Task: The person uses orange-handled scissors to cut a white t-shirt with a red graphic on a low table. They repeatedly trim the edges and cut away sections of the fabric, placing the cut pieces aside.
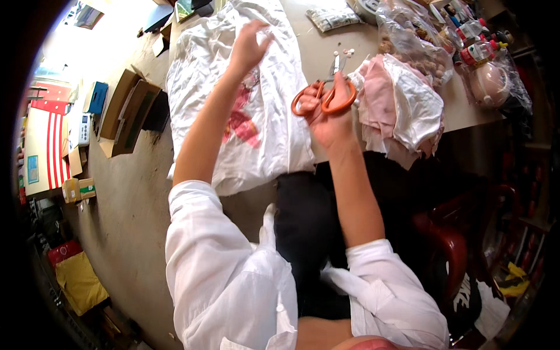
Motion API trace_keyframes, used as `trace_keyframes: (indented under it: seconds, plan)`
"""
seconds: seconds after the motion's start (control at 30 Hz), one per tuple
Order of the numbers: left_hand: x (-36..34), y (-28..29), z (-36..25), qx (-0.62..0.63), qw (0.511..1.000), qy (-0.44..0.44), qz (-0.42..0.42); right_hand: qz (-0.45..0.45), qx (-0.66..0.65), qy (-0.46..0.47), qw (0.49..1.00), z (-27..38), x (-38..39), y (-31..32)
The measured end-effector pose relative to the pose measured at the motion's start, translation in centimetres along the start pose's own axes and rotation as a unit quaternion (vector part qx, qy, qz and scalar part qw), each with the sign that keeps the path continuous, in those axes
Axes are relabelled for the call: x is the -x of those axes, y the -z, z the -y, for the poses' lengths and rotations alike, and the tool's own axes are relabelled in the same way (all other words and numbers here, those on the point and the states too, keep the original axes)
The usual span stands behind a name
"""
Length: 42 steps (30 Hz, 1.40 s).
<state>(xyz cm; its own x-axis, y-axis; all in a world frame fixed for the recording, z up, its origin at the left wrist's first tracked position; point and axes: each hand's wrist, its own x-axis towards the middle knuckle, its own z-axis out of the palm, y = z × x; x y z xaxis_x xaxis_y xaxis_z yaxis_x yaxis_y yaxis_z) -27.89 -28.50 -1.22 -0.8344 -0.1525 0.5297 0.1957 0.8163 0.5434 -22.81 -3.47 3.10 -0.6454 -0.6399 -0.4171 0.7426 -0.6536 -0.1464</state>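
Observation:
A white cloth garment (pixel 280 111) with a pink and red print is spread on the table in front of me. Above its far part, my left hand (pixel 249 46) has its thumb apart from the fingers and shows nothing in its grasp. My right hand (pixel 329 119) grips a pair of scissors (pixel 348 105) by the orange handles, near the garment's right edge. The metal blades point away from me. Just right of the scissors lies a pile of folded pink and white cloth (pixel 379 96), partly over the table's near edge.
Beyond the cloth pile sit a clear bag of brownish round things (pixel 434 64) and bottles (pixel 478 52). A flat plastic packet (pixel 332 18) rests at the table's far side. Cardboard boxes (pixel 125 114) stand on the left floor; a dark red chair (pixel 455 245) is at right.

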Motion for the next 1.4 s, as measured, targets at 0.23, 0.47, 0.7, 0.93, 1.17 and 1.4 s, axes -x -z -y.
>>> trace_keyframes:
  seconds: [0.23,0.47,0.7,0.93,1.17,1.4]
  plan:
    - [19.4,3.9,-13.6,-0.200,0.963,0.063,0.170,0.034,0.152,0.059,0.986,1.7,1.2,0.2]
    - [20.6,3.3,-11.9,-0.271,0.948,0.083,0.146,0.044,0.249,0.029,0.967,0.4,4.4,2.2]
    - [15.4,3.7,-14.9,-0.206,0.947,0.113,0.221,-0.068,0.355,0.077,0.929,0.1,8.0,5.3]
    - [12.2,-1.7,-18.9,-0.199,0.952,0.163,0.164,-0.071,0.407,0.060,0.909,0.4,7.0,7.1]
    - [12.8,-3.6,-14.2,-0.072,0.959,0.269,0.044,-0.037,0.363,0.012,0.931,-0.2,7.5,6.3]
    - [13.4,-3.0,-10.6,0.173,0.856,0.487,-0.026,0.031,0.317,-0.122,0.940,0.5,6.7,4.8]
